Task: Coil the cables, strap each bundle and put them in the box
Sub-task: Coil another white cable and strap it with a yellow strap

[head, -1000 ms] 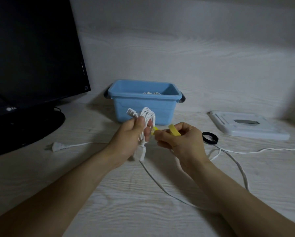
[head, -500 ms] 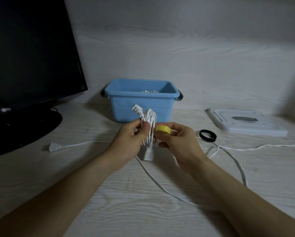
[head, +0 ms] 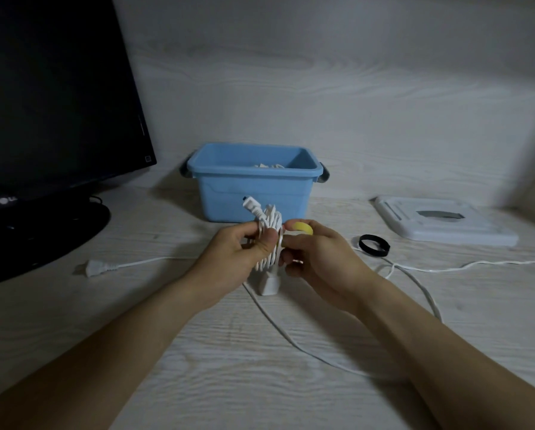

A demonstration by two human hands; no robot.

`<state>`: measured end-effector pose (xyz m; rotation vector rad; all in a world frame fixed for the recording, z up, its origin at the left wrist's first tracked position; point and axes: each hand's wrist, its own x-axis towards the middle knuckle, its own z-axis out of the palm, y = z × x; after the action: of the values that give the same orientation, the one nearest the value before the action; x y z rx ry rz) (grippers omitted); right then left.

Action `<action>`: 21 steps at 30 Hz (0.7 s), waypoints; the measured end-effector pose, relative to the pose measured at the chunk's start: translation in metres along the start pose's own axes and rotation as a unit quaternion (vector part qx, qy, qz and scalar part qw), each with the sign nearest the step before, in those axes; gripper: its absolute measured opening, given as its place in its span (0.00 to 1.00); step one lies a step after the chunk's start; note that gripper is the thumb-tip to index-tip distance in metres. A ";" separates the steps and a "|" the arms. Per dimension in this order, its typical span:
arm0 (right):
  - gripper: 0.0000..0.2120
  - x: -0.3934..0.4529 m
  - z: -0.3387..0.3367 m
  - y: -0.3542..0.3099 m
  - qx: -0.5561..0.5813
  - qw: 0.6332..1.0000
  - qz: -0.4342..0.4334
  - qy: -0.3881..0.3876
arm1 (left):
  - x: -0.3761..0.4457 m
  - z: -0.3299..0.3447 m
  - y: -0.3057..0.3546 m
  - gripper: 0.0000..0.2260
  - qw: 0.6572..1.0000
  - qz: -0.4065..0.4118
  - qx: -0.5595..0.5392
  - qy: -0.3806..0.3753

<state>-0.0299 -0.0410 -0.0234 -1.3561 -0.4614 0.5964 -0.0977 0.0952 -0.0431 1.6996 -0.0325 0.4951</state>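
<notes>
Strapping step, judged from the layout. Left hand gripped a coiled bundle of thin white cable around its middle, thumb pressed across the loops, probably so the coil would not spring open while the strap went on. White connector end stuck up out of the bundle; small white adapter block hung at the bottom, just above the pale wood-grain desk. Right hand touched the bundle from the other side, fingers curled, pinching a yellow strap between thumb and forefinger against the coil. Whether the strap was already all the way round could not be told; the far side was hidden.

Open blue plastic box stood just behind the hands, near enough for a short drop-in; something white showed inside, likely a finished bundle. Its flat white lid lay off to the right, well apart, so the box was free to load.

Second long white cable lay loose across the desk, uncoiled, its two-pin plug lying near the monitor base. Black ring-shaped strap sat beside that cable, presumably waiting for it. Black monitor stood at left.

Judgement: task roughly midway; one bundle being strapped, one cable left.
</notes>
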 end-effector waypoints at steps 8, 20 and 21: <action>0.12 -0.006 0.002 -0.002 0.043 0.996 0.023 -0.074 | -0.001 -0.001 0.003 0.14 1.000 -0.005 -0.008 0.000; 0.07 -0.001 0.000 0.003 0.132 0.984 0.024 -0.115 | 0.002 -0.006 0.006 0.14 0.989 0.055 0.122 0.055; 0.06 -0.002 0.000 0.003 0.123 0.986 0.013 -0.115 | 0.003 -0.009 0.005 0.17 0.982 0.058 0.168 0.067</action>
<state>-0.0320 -0.0421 -0.0262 -1.0640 -0.5381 0.8104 -0.0988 0.1041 -0.0367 1.9975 0.0520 0.7332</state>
